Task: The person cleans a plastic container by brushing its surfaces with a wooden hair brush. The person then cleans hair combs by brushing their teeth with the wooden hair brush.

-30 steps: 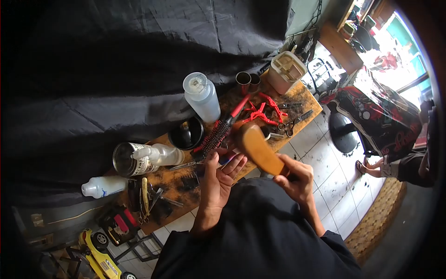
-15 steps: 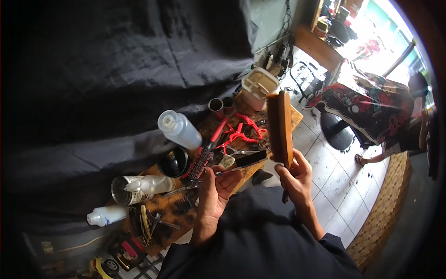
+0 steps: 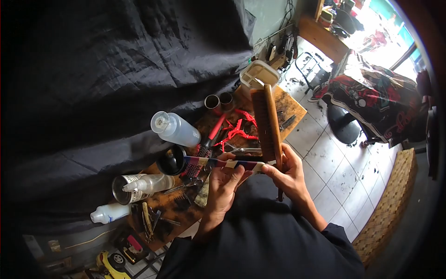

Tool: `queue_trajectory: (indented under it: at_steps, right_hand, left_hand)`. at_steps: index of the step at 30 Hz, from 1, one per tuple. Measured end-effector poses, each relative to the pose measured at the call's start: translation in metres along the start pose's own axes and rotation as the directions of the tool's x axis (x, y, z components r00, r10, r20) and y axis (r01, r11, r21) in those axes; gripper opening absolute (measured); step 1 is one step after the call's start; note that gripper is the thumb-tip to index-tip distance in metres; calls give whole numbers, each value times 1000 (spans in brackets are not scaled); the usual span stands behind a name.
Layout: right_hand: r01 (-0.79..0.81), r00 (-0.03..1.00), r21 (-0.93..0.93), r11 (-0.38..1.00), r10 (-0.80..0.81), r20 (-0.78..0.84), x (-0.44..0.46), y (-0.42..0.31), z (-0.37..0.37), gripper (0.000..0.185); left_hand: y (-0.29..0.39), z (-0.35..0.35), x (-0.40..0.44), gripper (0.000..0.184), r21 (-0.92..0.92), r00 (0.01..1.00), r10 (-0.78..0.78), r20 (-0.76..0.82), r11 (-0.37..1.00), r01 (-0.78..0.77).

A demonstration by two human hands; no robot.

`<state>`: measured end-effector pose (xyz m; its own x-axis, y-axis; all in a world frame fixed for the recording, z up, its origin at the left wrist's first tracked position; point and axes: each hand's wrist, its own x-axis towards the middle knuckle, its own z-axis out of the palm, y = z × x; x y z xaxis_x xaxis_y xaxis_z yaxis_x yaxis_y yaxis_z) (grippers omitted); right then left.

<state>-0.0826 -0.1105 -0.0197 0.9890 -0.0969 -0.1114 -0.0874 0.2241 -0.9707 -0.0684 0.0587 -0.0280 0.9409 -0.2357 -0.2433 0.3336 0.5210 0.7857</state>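
My right hand [image 3: 290,176] grips a wooden brush [image 3: 273,123] with brown bristles, held upright above the table's edge. My left hand [image 3: 222,189] is closed on a thin flat piece striped red, white and blue [image 3: 250,165]; its exact kind is unclear. The right thumb touches the right end of that striped piece, beside the brush's lower part. Behind my left hand lies a round hairbrush [image 3: 217,128] with a red handle. Red hair clips [image 3: 239,132] and scissors [image 3: 246,149] rest beyond my hands.
On the wooden table [image 3: 288,104] stand a clear bottle [image 3: 179,130], a black bowl [image 3: 173,160], a spray bottle [image 3: 153,184], a tin [image 3: 121,189], a white bottle [image 3: 110,213] and a pale container [image 3: 260,74]. A printed cape [image 3: 371,95] drapes over something at the right.
My left hand has turned the flat piece so its striped side shows, and both hands have come together at it. The brush has shifted slightly left.
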Motion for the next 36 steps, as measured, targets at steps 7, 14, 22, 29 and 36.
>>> queue_trajectory:
  at_steps: [7,14,22,29,36]
  right_hand:
    - [-146,988,13,989,147,-38,9,1,-17,31]
    - [-92,982,-15,996,93,164,8,5,-37,39]
    - [53,940,-149,987,1,342,6,13,-51,46]
    - [386,819,-283,878,-185,544,16,9,-51,49]
    - [186,979,-555,810,-108,171,15,8,-32,48]
  left_hand:
    - [12,-12,7,26,103,968,192,-161,979,-177]
    - [13,-12,5,35,223,958,220,-182,959,-177]
    - [3,-29,6,44,148,961,277,0,950,-274]
    - [9,-10,8,46,226,941,334,53,914,-337]
    - [-4,-21,-12,46,582,988,-131,83,811,59]
